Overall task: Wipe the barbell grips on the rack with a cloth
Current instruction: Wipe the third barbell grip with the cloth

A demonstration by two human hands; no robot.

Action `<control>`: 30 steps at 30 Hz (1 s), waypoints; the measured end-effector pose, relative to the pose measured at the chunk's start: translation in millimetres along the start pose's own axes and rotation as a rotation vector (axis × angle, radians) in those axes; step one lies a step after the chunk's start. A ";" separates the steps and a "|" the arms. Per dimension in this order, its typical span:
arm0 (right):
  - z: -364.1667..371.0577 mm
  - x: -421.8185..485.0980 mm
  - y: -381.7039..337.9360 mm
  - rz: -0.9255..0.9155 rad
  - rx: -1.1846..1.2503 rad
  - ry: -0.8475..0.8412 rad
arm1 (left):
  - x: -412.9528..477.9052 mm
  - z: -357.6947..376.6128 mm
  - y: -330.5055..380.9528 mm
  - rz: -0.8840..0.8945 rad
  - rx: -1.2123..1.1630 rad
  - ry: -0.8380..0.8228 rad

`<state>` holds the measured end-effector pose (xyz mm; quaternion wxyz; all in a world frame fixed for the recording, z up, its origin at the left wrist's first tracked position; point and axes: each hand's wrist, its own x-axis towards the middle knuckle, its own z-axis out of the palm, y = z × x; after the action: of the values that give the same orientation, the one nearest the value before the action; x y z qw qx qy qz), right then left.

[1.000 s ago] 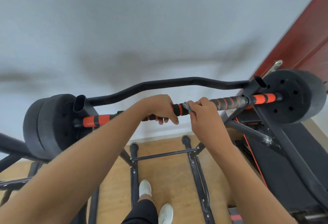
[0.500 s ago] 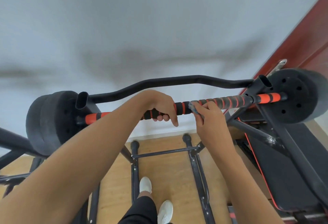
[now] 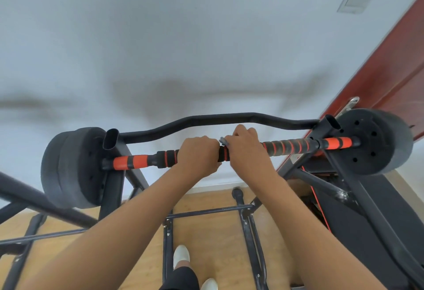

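Since the earlier frames our right hand (image 3: 246,149) has slid left along the barbell (image 3: 286,148), so it now sits just beside our left hand (image 3: 198,155), where before a short stretch of grip showed between them. We also see the whole rig lower and more level in view than a second ago.

We grip the bar with our left hand, fingers curled over the top and round the black-and-orange foam. We curl our right hand over the bar too, pinching a small grey cloth (image 3: 223,140) against the grip; only a corner of it peeks out at the thumb side, between our two hands.

We see the barbell lying across the rack (image 3: 112,175), tilted slightly up toward the right. A black weight plate (image 3: 71,168) sits at its left end and another weight plate (image 3: 376,140) at its right. To the right of our right hand the grip is wrapped in orange and worn black stripes. Behind the bar runs a curved black bar (image 3: 218,118).

Below, we see a wooden floor (image 3: 206,232), white shoes (image 3: 181,253), and a dark red door (image 3: 390,64) at the right.
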<state>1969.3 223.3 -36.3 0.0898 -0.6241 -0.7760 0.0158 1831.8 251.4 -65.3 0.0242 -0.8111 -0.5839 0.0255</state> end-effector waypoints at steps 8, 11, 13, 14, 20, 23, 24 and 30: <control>20.4 -52.8 11.5 0.033 0.182 0.177 | 27.0 -18.9 -9.6 -0.006 -0.300 -0.453; 26.1 -76.6 22.7 0.069 0.295 0.207 | 25.4 -16.1 -14.0 0.036 -0.387 -0.448; 27.6 -91.2 30.6 0.120 0.363 0.143 | 18.9 -9.4 -13.0 0.090 -0.319 -0.282; 26.2 -96.7 34.3 0.135 0.383 0.129 | 15.3 -6.3 -10.6 0.121 -0.296 -0.185; 3.8 -82.9 54.0 0.133 0.389 0.230 | 22.4 -12.5 5.0 0.208 -0.321 -0.128; -3.4 -63.1 56.3 0.149 0.399 0.260 | 34.1 -19.4 13.8 0.214 -0.290 -0.237; -5.7 -56.9 55.6 0.148 0.397 0.266 | 37.0 -18.1 17.2 0.202 -0.280 -0.256; -24.1 -8.3 44.6 0.094 0.261 0.203 | 42.9 -11.5 28.0 0.142 -0.291 -0.406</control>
<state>2017.9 222.9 -19.7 0.2471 -0.6411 -0.7243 0.0576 1872.6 283.0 -56.3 -0.2124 -0.8233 -0.5157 0.1054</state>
